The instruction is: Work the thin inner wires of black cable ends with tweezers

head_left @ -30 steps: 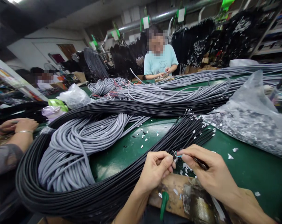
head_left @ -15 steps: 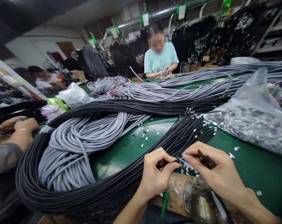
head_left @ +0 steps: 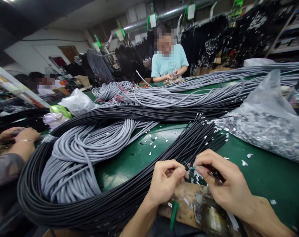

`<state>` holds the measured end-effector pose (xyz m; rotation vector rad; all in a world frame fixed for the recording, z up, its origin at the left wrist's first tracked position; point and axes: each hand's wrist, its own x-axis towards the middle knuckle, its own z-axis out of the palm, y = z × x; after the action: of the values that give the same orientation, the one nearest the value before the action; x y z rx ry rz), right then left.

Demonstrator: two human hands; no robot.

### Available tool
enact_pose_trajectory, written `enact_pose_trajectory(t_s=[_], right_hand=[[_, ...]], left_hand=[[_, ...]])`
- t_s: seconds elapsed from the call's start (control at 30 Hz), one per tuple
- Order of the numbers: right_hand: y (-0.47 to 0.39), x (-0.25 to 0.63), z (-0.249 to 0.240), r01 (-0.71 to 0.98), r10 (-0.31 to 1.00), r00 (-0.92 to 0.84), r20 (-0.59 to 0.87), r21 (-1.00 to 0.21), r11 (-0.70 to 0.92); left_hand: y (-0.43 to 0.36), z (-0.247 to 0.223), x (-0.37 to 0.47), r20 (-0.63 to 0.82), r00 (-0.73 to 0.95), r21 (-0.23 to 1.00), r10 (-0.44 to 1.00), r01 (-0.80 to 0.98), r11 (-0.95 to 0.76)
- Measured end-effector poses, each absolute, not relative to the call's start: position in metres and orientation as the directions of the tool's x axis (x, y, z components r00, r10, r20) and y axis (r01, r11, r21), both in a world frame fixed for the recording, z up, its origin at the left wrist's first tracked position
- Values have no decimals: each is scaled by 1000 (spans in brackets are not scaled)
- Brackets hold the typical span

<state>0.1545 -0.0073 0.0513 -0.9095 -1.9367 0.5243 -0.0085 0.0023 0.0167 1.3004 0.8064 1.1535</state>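
Note:
My left hand (head_left: pixel 167 180) is closed in a pinch near the ends of the black cable bundle (head_left: pixel 139 176); what lies between its fingertips is too small to tell. Facing it, my right hand (head_left: pixel 225 181) pinches at thin coloured wires (head_left: pixel 192 168), and a dark metal tool (head_left: pixel 216 177) rests within its palm, partly hidden by the fingers. Below both hands lies a stained brown board (head_left: pixel 185 197) with a green handle (head_left: pixel 174 214) at its edge. White scraps (head_left: pixel 195 179) are scattered between the hands.
Coiled grey cables (head_left: pixel 80 148) lie inside the black loop. A clear bag of small pieces (head_left: pixel 268 121) stands at the right on the green table (head_left: pixel 258 177). Another person (head_left: pixel 170 62) works across the table; a co-worker's hands (head_left: pixel 23 135) are at the left.
My left fingertips have drawn slightly away from my right ones, and the dark cable piece between them no longer shows. The tool in my right hand has tilted.

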Motion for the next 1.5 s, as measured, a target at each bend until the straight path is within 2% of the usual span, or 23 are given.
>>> enact_pose_trajectory(t_s=[0.13,0.33,0.4,0.47,0.53,0.6,0.67,0.7,0.77,0.9,0.97,1.13,1.2,1.27,1.33,1.4,1.5], right_hand=[[-4,157,47,374,754,-351,555,-655,656],[-3,155,48,363,739,-301,603,-644,674],[-5,156,49,393,688,-305,658,-571,721],[-7,158,51,459,593,-348,726,-420,783],[-8,159,52,485,566,-424,707,-351,801],[-8,159,53,448,653,-463,600,-477,756],[-6,157,54,407,769,-460,444,-664,627],[-5,156,54,398,799,-451,398,-712,579],[-3,155,53,425,806,-430,407,-696,578],[-1,157,48,548,718,-412,561,-477,687],[-1,157,48,580,702,-411,582,-427,694],[0,160,56,592,686,-388,616,-403,697],[2,164,60,634,670,-301,678,-383,672],[4,169,61,705,670,-125,732,-410,579],[4,172,58,707,726,-41,686,-494,506],[3,171,53,613,791,-157,591,-570,547],[1,165,48,441,753,-323,573,-613,655]], left_hand=[[4,15,-11,112,323,974,940,-223,-40],[4,18,-10,140,305,973,942,-220,-73],[3,19,-10,142,304,979,942,-181,-90],[3,20,-11,129,300,988,945,-115,-99],[3,21,-14,109,306,993,946,-69,-92],[5,22,-17,91,343,995,935,-71,-71],[6,24,-19,86,386,994,919,-98,-52],[6,24,-18,90,383,994,919,-99,-56],[5,26,-17,126,317,992,940,-49,-117],[1,30,-11,245,176,962,953,76,-261],[0,32,-9,220,184,973,958,29,-229],[4,32,-7,129,233,988,964,-110,-106],[6,30,-7,114,249,985,962,-153,-77],[7,29,-8,100,258,979,961,-195,-50],[7,29,-9,85,268,974,960,-224,-23],[7,28,-8,69,284,973,956,-231,-2],[6,27,-7,59,308,978,950,-208,7]])
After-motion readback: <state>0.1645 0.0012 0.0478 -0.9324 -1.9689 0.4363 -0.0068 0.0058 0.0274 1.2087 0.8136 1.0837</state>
